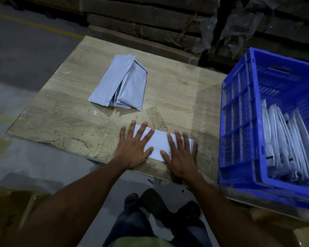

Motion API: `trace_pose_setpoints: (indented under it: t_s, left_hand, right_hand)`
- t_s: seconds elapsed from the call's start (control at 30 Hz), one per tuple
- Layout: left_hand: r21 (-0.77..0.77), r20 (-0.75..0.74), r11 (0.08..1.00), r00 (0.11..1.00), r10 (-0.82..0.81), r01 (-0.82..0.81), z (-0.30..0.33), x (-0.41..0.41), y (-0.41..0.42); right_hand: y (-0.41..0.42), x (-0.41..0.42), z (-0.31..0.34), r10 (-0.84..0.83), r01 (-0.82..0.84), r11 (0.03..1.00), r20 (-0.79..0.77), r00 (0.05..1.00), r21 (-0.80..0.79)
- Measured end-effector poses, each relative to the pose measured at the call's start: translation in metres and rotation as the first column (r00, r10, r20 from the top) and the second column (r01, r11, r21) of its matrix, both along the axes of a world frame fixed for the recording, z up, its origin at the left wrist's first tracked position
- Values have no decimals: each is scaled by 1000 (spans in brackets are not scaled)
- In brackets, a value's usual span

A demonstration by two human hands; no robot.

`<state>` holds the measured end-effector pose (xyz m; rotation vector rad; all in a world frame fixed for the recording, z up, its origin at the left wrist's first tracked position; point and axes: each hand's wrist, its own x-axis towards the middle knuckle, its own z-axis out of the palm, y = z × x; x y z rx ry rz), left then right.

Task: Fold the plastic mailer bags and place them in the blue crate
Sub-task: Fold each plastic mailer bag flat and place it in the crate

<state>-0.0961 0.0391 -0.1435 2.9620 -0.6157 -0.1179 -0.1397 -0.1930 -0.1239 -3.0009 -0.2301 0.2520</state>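
On the wooden counter (64, 111), a blue crate (239, 111) at the right edge held folded mailer bags (282, 139) standing upright. A loose mailer pile (119, 84) lay farther back. Nearest, both hands pressed a white folded mailer (159, 143) flat, left hand (134, 148) and right hand (182, 157) splayed open. No writing was legible.
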Motion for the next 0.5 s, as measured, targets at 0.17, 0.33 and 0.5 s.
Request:
trace_pose_setpoints:
  t_s: [0.17, 0.33, 0.5]
  left_hand:
    - [0, -4, 1000, 1000, -24, 24, -3, 6, 1]
    - [8, 4, 999, 999, -38, 38, -3, 11, 0]
    - [-145, 56, 982, 992, -117, 124, 9, 3, 5]
  right_hand:
    - [-5, -15, 9, 107, -110, 993, 60, 992, 39]
    - [4, -23, 1, 267, -300, 948, 248, 931, 107]
    - [17, -15, 5, 214, -237, 970, 267, 939, 56]
